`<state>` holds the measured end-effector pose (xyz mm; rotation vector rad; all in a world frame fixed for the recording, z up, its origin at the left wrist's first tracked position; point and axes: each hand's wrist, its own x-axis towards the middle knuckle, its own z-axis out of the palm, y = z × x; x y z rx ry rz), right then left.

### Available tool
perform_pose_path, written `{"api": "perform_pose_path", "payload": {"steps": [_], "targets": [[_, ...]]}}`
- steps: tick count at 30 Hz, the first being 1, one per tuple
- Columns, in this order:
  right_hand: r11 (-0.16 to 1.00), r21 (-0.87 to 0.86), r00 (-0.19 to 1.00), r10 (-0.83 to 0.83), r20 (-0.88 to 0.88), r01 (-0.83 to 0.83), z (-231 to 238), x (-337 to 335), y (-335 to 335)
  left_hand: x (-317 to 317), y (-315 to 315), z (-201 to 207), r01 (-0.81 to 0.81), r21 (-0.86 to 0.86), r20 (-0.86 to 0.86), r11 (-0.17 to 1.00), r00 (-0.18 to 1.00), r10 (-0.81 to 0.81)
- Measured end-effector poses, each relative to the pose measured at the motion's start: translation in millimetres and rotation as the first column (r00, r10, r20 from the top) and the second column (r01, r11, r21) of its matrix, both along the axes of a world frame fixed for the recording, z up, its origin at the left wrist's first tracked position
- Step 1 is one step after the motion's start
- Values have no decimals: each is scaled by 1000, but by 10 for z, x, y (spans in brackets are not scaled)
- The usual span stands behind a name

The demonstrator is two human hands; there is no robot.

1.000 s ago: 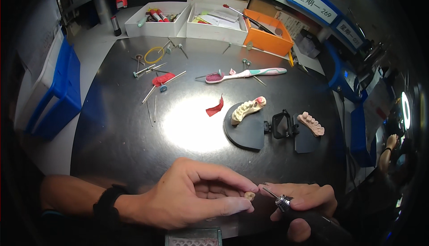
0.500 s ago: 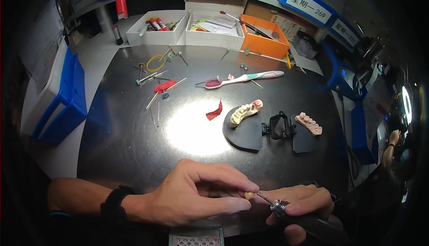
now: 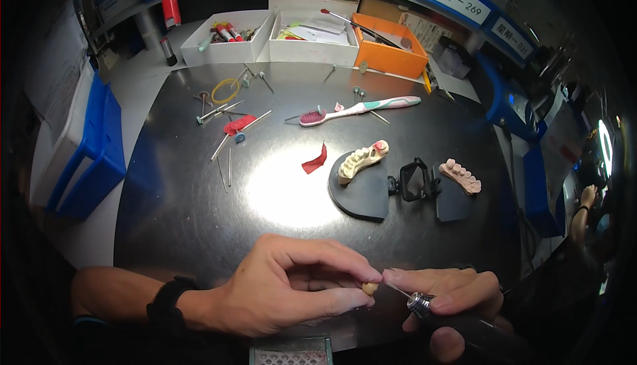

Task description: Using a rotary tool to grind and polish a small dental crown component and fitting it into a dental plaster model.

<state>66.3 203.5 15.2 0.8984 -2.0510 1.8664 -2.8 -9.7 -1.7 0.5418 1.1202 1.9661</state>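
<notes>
Between the thumb and fingertips of my left hand is a small yellowish dental crown. My right hand grips a dark rotary handpiece with a silver collar. Its thin bur points left toward the crown, and the tip lies close to my left fingertips; I cannot tell whether it touches the crown. One right finger reaches over to my left fingertips. Beyond the hands, a cream dental model and a pinkish one sit on the two dark plates of a hinged articulator.
A toothbrush, a red paper scrap, a yellow rubber band and several loose burs lie on the dark bench. White boxes and an orange box line the back. A perforated tray is at the near edge. Another person's hand shows far right.
The handpiece has shifted slightly right and its bur has drawn back from the crown. My right finger now meets my left fingertips. The whole view has shifted a little.
</notes>
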Motion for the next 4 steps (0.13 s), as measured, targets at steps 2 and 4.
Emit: {"api": "perform_pose_path", "payload": {"steps": [2,4], "targets": [[999,2,999,40,27,-40,-1,3,31,2,3,1,8,-4,29,1000,1000,-8],[998,-16,998,63,-2,-63,-54,-30,43,-1,2,7,-2,1,-7,1000,1000,2]]}}
